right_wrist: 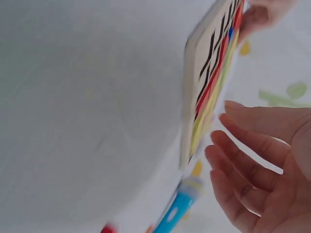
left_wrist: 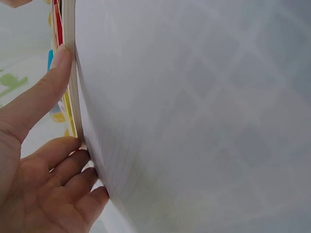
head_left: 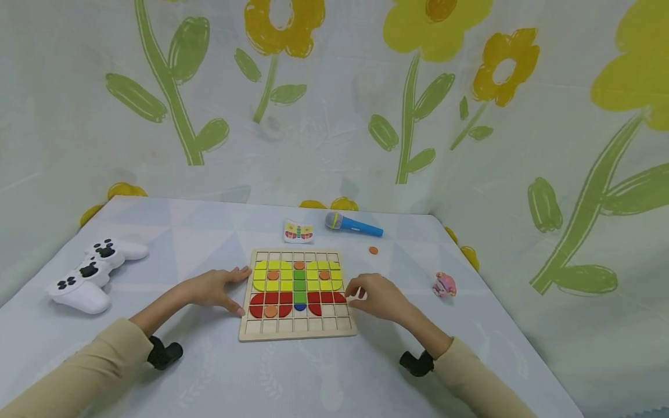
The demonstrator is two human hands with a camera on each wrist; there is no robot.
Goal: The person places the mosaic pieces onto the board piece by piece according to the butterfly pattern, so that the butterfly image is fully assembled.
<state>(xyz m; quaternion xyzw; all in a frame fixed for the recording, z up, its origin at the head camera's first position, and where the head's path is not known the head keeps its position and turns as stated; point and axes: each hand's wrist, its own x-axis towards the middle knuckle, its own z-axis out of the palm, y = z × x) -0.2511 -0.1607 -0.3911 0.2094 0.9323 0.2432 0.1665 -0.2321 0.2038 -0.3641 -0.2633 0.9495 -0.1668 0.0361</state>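
Note:
A square wooden grid board point(head_left: 328, 328) lies on the table with coloured tiles in its cells: yellow ones on top, red below, a green column, several orange discs and a blue piece. My left hand point(head_left: 213, 288) touches the board's left edge with thumb and fingertips spread along it; the left wrist view shows the thumb point(left_wrist: 46, 92) against the rim. Over the board's right edge hovers my right hand point(head_left: 380, 297), fingers loosely bent. In the right wrist view, no piece shows between its thumb and fingers point(right_wrist: 243, 160). Several lower-right cells of the board are bare.
Behind the board lie a small pattern card point(head_left: 298, 231) and a blue toy microphone point(head_left: 355, 224). An orange disc point(head_left: 373, 250) sits apart on the table, with a pink toy point(head_left: 444, 284) farther right. A white game controller point(head_left: 96, 273) is at the left.

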